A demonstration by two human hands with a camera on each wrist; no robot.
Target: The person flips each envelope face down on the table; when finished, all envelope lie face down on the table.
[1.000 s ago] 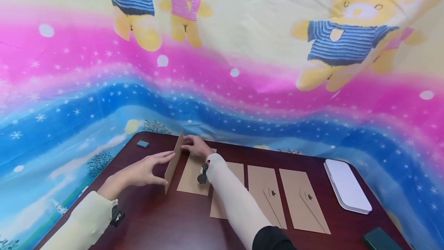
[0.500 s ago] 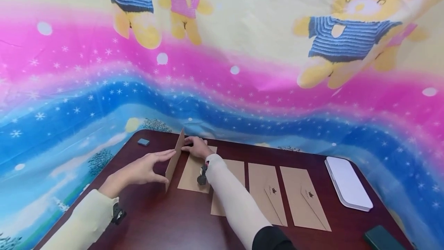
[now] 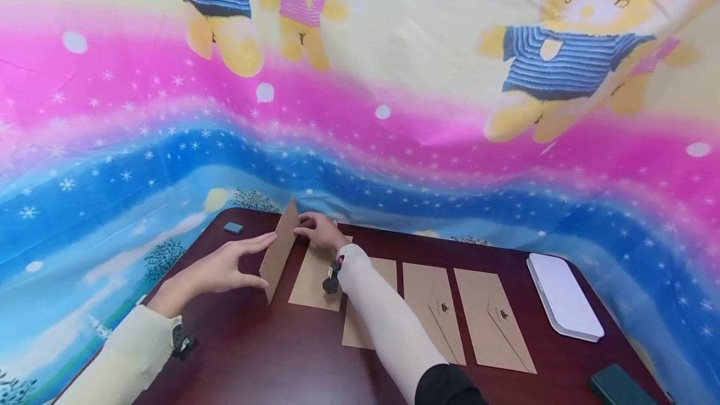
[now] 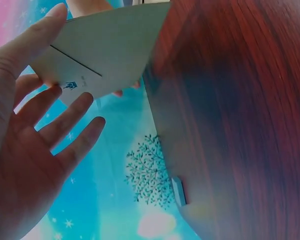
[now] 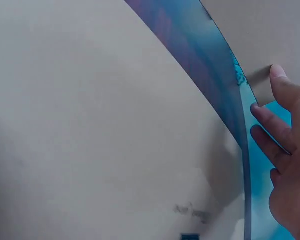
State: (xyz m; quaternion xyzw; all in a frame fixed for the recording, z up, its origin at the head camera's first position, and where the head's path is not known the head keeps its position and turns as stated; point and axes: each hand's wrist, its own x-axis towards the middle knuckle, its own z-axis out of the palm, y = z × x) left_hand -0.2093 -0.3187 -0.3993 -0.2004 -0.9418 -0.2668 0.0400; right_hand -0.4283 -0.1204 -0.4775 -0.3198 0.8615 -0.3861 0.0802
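Observation:
A brown paper envelope (image 3: 281, 245) stands on its long edge, leaning left, at the left end of a row of flat brown envelopes (image 3: 495, 324). My left hand (image 3: 222, 270) is on its left side, thumb and fingertips touching it with the fingers spread fairly straight. In the left wrist view this envelope (image 4: 107, 42) shows its flap line and a small crown print. Near its far end my right hand (image 3: 325, 233) pinches the corner. The right wrist view has the right thumb (image 5: 279, 77) against one face, fingertips at the edge.
A small blue-grey block (image 3: 233, 228) lies at the table's far left corner. At the right are a white case (image 3: 565, 297) and a dark green box (image 3: 621, 386). A printed bear curtain (image 3: 360, 80) hangs behind the dark red wooden table (image 3: 270, 355).
The upright envelope has tilted and shifted slightly left, so more of its right face shows. My left hand has moved a little left with it; the flat envelopes have stayed put.

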